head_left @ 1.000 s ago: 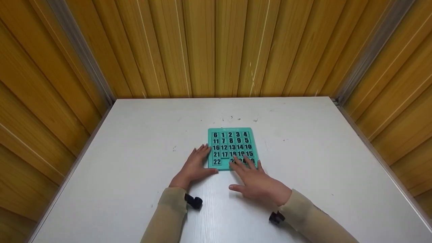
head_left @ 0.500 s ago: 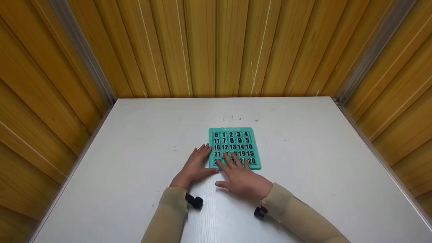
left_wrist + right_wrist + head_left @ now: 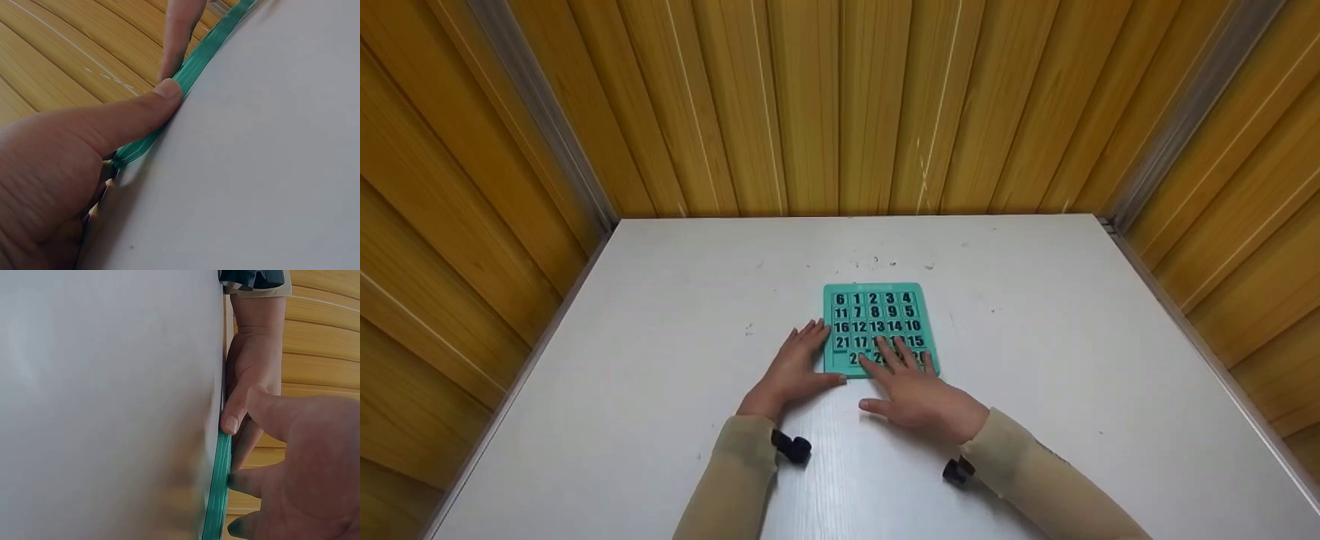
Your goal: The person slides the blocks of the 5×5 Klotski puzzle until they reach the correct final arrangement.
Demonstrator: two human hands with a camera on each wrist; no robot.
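A green number slide puzzle (image 3: pixel 876 313) lies flat on the white table in the head view. My left hand (image 3: pixel 791 373) holds its near left corner, thumb along the near edge and fingers against the left side. In the left wrist view the thumb (image 3: pixel 149 109) presses the puzzle's green edge (image 3: pixel 199 59). Over the lower rows, my right hand (image 3: pixel 922 401) has its fingers spread, fingertips on the number tiles and partly covering them. A gap shows at the bottom left, beside a tile (image 3: pixel 856 358) that is partly hidden by a finger.
The white table (image 3: pixel 660 337) extends around the puzzle, with small dark marks behind it. Wood-patterned walls (image 3: pixel 840 112) stand at the back and both sides. A small black camera (image 3: pixel 793 448) is strapped to the left wrist, another (image 3: pixel 958 472) to the right.
My right hand moved left across the bottom row, then slightly back right. The bottom-left tile, 22, slid right, so the gap passed to the corner. My left hand stayed put.
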